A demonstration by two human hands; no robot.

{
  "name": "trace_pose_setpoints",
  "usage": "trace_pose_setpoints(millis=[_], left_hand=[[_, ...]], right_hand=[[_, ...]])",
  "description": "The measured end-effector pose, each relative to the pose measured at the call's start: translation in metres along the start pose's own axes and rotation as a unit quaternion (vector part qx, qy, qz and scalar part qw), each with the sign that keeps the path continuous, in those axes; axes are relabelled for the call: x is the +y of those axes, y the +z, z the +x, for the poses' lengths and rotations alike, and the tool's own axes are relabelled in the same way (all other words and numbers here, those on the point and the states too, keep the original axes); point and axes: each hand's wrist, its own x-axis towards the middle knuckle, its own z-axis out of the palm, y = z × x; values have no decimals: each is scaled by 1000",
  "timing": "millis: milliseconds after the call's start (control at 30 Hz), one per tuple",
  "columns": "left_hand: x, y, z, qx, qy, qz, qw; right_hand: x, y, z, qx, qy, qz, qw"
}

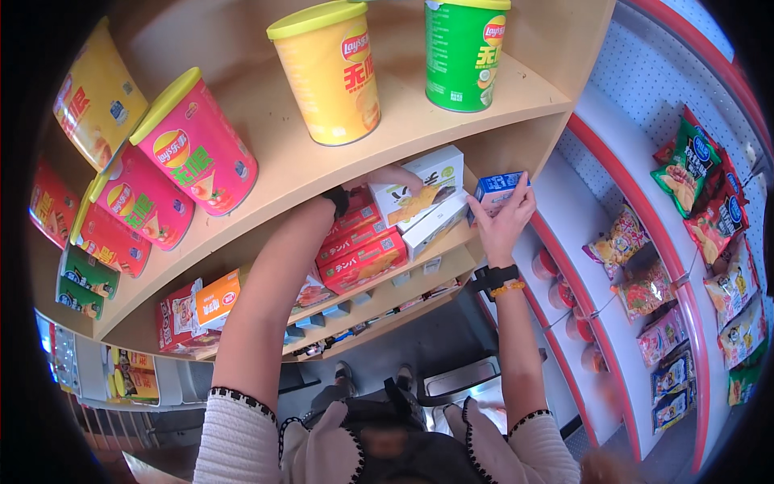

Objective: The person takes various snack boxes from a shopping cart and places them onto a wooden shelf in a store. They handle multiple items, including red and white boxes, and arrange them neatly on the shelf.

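My left hand [396,175] reaches under the upper shelf board and grips a white snack box [426,196] with a picture of biscuits. One finger lies across its printed face; the board hides part of the hand. A second white box [436,225] lies just below, touching it. My right hand [507,218] is closed around a small blue-and-pink box [499,189] at the right end of the same shelf, thumb on one side and fingers on the other. Red snack boxes [363,257] are stacked left of the white ones, beneath my left wrist.
Above, a wooden shelf [399,130] carries a yellow Lay's canister [329,75], a green one [465,57] and pink ones [196,145]. An orange box [217,300] sits lower left. At right, red-edged white racks [580,242] hold bagged snacks [686,166].
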Motion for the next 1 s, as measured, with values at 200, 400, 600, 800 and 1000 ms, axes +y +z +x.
trace_pose_setpoints(millis=[200, 400, 600, 800, 1000], left_hand=[[-5, -3, -6, -1, -20, -15, 1000], [-3, 1, -8, 32, -9, -35, 999], [20, 10, -32, 3, -45, -62, 997], [15, 6, -26, -5, -44, -24, 999], [7, 4, -16, -10, -24, 1, 1000]], right_hand=[[-3, 24, -8, 61, -59, -162, 983], [15, 35, -15, 8, -29, -67, 997], [17, 42, -16, -6, -24, -103, 994], [11, 33, -14, -34, -4, -107, 994], [-11, 27, -41, 41, 73, -21, 996]])
